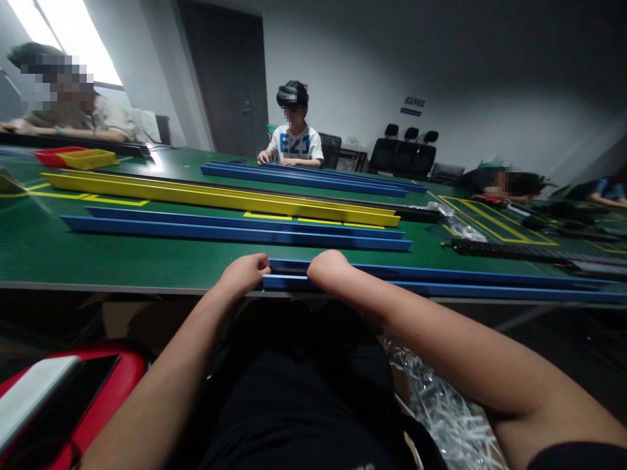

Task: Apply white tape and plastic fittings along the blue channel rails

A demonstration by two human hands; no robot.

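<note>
A long blue channel rail lies along the near edge of the green table, running off to the right. My left hand is curled into a fist at the rail's left end, touching it. My right hand is bent at the wrist on top of the same rail just to the right, fingers folded down out of sight on the far side. Whether either hand grips the rail cannot be told for certain, though both press against it.
More blue rails and a yellow rail lie across the table farther out. Red and yellow bins stand at the far left. Other people sit around the table. A plastic bag lies by my right leg, a red case at lower left.
</note>
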